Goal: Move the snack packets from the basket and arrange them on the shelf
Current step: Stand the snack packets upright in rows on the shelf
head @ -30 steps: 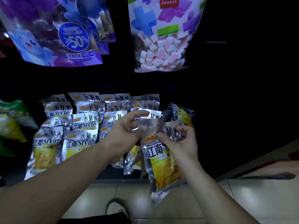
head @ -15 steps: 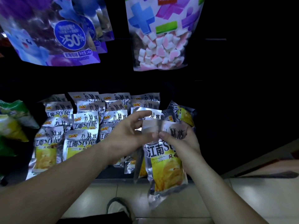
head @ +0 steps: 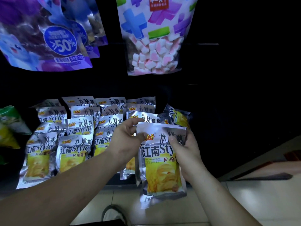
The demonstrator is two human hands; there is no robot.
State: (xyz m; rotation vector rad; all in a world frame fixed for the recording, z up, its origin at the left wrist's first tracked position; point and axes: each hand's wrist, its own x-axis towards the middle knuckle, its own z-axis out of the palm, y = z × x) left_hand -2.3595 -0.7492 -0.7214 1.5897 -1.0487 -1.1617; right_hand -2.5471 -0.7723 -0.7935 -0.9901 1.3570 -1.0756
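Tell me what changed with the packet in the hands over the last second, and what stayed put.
The held packet rose slightly and turned from tilted to nearly upright, its printed front now squarely facing the camera. The left hand, which only touched its top edge, now pinches the upper left corner; the right hand kept its grip on the upper right. The packets on the shelf and the hanging marshmallow bag stayed as they were.

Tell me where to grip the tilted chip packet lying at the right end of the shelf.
Pinch the tilted packet by its flat sealed edge, coming from the right and above. Its left side is crowded by the held packet and both hands, and the puffed middle would probably crush the chips.
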